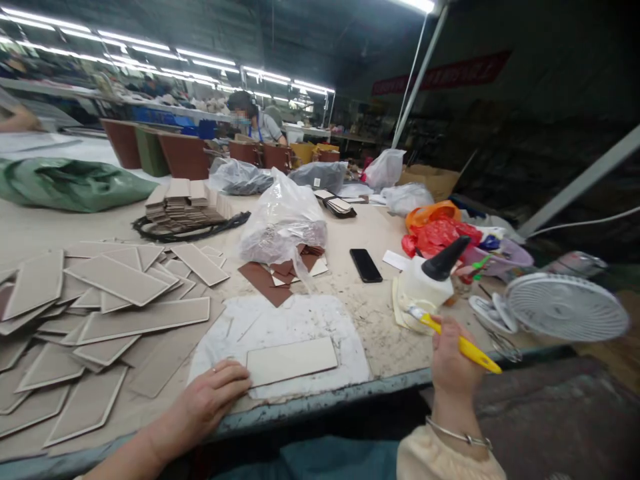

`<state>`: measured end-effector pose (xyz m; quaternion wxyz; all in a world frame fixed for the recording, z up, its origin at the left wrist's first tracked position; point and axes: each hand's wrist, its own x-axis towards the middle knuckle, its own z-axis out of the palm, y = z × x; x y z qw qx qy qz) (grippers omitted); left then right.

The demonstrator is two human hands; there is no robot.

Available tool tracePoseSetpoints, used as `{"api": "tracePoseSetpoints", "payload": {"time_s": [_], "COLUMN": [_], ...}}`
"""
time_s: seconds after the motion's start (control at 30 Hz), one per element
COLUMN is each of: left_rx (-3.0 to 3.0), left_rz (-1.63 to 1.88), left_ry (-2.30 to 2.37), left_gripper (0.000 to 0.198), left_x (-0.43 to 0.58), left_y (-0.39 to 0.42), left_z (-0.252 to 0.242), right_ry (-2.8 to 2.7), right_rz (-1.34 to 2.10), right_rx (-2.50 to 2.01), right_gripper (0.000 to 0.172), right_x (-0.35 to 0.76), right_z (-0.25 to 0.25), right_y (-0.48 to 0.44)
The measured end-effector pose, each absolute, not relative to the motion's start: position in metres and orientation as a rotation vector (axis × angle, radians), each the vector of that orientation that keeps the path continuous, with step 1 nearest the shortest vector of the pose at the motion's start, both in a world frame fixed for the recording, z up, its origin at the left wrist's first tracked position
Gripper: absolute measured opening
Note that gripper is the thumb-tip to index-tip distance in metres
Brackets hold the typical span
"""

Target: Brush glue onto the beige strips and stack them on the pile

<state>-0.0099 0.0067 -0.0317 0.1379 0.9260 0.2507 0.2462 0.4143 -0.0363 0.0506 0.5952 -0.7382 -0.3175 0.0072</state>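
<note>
We look first at the edges. The front edge of the table runs just below a white sheet, worn and spotted with dirt. On the sheet, close to that edge, lies one pale card, flat, with its long side set nearly along the edge. To the left, a big messy pile of cards comes right up near the sheet. Behind the sheet sits a clear bag, with brown bits by it. A strip of table runs between the sheet and a white bottle, so we have some room to move there. A black phone lies at the back of that strip. On the far right, a white fan fills the corner.

Our left hand lies low, its fingers near each other and a bit bent. The tips are at the left end of the card, but it is not gripped. Our right hand is closed around a yellow brush. The brush's hairs are by the bottle; we cannot tell if they touch it.
</note>
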Motion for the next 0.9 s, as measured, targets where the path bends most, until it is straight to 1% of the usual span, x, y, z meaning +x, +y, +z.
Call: {"api": "tracePoseSetpoints", "payload": {"time_s": [0.1, 0.2, 0.3, 0.47, 0.63, 0.9], "left_rx": [2.695, 2.702, 2.709, 2.727, 2.711, 2.72], "left_rz": [0.742, 0.726, 0.676, 0.617, 0.642, 0.704], "left_ry": [0.756, 0.79, 0.784, 0.766, 0.799, 0.837], "left_gripper": [0.028, 0.028, 0.029, 0.03, 0.031, 0.033], "left_x": [-0.01, -0.01, -0.01, -0.008, -0.009, -0.012], "left_y": [0.007, 0.006, 0.006, 0.006, 0.004, 0.004], "left_z": [-0.035, -0.037, -0.033, -0.021, -0.021, -0.03], "right_ry": [-0.642, -0.657, -0.721, -0.726, -0.8, -0.714], "right_rz": [-0.21, -0.285, -0.268, -0.146, -0.029, -0.134], "right_rx": [-1.95, -2.134, -2.25, -2.398, -2.421, -2.4], "right_gripper": [0.048, 0.047, 0.046, 0.047, 0.038, 0.045], "right_x": [0.45, 0.474, 0.487, 0.5, 0.504, 0.506], "right_z": [0.049, 0.042, 0.035, 0.026, 0.023, 0.033], "right_y": [-0.042, -0.037, -0.026, -0.005, 0.007, -0.008]}}
